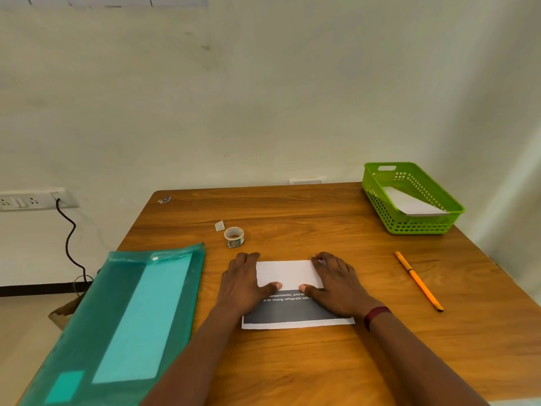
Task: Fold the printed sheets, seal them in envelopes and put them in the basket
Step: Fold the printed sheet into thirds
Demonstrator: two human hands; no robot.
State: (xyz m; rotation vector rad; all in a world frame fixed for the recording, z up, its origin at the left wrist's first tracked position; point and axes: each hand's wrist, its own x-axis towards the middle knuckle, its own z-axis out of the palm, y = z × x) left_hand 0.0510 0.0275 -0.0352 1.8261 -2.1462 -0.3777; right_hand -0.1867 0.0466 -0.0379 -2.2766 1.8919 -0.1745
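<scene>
Left hand [243,284], right hand [336,284] flat, pressing folded sheet [288,275]

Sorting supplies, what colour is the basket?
Bright green basket, clearest in the head view.

Both hands press flat on a printed sheet [295,316] whose far part is folded over toward the person. The left hand [241,284] pins the fold's left end, the right hand [336,284] its right end, thumbs on the folded edge. A green basket [421,225] holding a white envelope [409,203] sits well beyond the right hand.
</scene>
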